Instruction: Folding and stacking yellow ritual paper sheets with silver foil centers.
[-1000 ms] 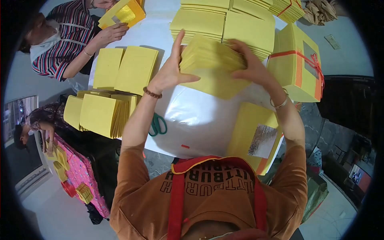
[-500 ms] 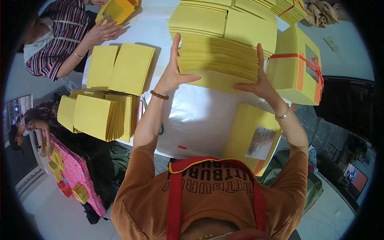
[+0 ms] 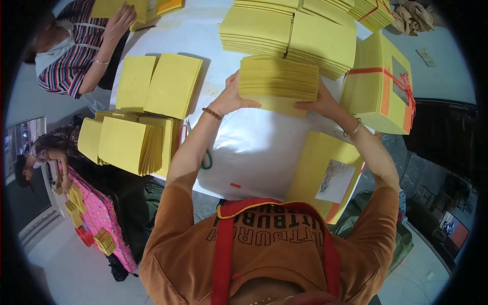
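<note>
A thick stack of yellow paper sheets [image 3: 278, 81] is between my two hands at the far middle of the white table. My left hand [image 3: 235, 96] grips its left side, thumb along the near face. On the opposite side my right hand [image 3: 321, 100] holds it the same way, fingers partly hidden behind the stack. Just beyond stand neat piles of yellow folded sheets [image 3: 256, 25]. To the right of my right hand sits a yellow bundle tied with red ribbon [image 3: 378, 76]. A yellow sheet with a silvery-grey panel [image 3: 310, 168] lies near my right forearm.
Two leaning yellow stacks [image 3: 172, 84] and a fanned group [image 3: 120, 145] occupy the table's left. Green-handled scissors [image 3: 206, 160] lie by my left forearm, and a small red strip [image 3: 235, 185] near the front edge. A co-worker in stripes [image 3: 81, 46] handles yellow pieces at far left.
My hands have closed in from spread fingers onto the sides of the stack, which now looks narrower. The co-worker's hand and yellow piece have shifted up and left.
</note>
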Action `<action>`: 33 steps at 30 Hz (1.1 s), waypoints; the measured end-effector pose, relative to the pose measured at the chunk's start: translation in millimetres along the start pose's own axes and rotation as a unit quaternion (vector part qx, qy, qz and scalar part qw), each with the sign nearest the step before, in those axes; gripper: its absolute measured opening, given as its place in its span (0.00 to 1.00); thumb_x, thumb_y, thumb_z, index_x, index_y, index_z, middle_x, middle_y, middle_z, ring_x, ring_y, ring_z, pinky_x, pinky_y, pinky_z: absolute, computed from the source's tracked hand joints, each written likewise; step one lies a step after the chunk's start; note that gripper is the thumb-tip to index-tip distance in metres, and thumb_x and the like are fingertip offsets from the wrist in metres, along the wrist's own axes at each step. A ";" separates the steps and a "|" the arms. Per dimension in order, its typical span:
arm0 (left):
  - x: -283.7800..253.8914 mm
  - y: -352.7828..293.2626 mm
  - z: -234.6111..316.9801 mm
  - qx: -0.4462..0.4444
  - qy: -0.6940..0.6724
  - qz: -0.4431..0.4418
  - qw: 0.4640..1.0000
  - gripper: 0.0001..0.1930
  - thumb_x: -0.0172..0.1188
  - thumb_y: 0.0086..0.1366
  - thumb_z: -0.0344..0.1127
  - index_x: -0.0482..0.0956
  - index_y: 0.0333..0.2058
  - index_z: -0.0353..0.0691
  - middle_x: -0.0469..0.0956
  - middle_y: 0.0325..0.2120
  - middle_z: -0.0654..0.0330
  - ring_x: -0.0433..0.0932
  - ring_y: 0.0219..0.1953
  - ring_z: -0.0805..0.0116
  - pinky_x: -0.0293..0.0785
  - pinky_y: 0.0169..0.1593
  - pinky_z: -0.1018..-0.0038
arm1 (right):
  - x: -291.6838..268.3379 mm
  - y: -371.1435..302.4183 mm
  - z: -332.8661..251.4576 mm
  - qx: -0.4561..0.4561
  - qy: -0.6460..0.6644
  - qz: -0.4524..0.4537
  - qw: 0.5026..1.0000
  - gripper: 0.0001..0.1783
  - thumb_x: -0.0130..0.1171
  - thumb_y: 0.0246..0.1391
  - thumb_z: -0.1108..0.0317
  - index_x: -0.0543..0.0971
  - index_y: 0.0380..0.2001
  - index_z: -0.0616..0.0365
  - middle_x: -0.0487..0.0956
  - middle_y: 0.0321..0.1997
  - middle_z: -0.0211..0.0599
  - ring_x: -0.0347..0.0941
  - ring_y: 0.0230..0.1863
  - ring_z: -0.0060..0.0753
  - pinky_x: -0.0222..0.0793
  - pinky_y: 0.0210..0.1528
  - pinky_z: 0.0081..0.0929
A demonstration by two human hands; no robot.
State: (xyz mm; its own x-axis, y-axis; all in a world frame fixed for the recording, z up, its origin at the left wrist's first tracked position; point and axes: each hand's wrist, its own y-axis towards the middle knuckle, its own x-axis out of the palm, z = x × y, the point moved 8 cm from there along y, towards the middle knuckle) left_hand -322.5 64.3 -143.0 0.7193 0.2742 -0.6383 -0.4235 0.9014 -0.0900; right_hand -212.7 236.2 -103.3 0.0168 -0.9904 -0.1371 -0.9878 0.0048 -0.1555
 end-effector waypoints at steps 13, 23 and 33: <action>-42.2 -4.2 147.0 0.144 0.242 0.045 0.958 0.60 0.72 0.31 0.55 0.48 0.61 0.40 0.63 0.53 0.50 0.63 0.54 0.52 0.52 0.58 0.52 | 13.4 -4.8 -20.8 -0.060 -0.126 0.003 0.990 0.43 0.70 0.34 0.65 0.56 0.52 0.60 0.65 0.52 0.42 0.63 0.54 0.37 0.58 0.58 0.31; -84.2 -16.1 115.7 0.108 -0.024 0.169 0.979 0.58 0.73 0.37 0.37 0.41 0.63 0.39 0.67 0.45 0.49 0.66 0.47 0.50 0.62 0.51 0.60 | 11.1 -22.7 -54.5 -0.178 -0.089 0.048 0.979 0.79 0.76 0.21 0.48 0.26 0.63 0.53 0.31 0.69 0.46 0.27 0.70 0.42 0.31 0.68 0.38; -77.0 -16.3 103.7 0.095 -0.299 0.157 0.936 0.62 0.73 0.37 0.28 0.33 0.64 0.43 0.62 0.53 0.54 0.61 0.56 0.62 0.58 0.59 0.66 | 11.3 -25.2 -69.0 -0.149 -0.028 0.045 0.987 0.82 0.78 0.21 0.52 0.18 0.61 0.54 0.31 0.70 0.43 0.32 0.70 0.41 0.34 0.68 0.37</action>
State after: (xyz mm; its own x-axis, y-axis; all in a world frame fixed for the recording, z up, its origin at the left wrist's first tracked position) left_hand -313.9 63.3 -13.1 0.7797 0.6230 -0.0628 -0.6010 0.7727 0.2041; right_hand -198.3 215.4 -33.4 -0.0726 -0.9786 -0.1927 -0.9871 0.0429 0.1542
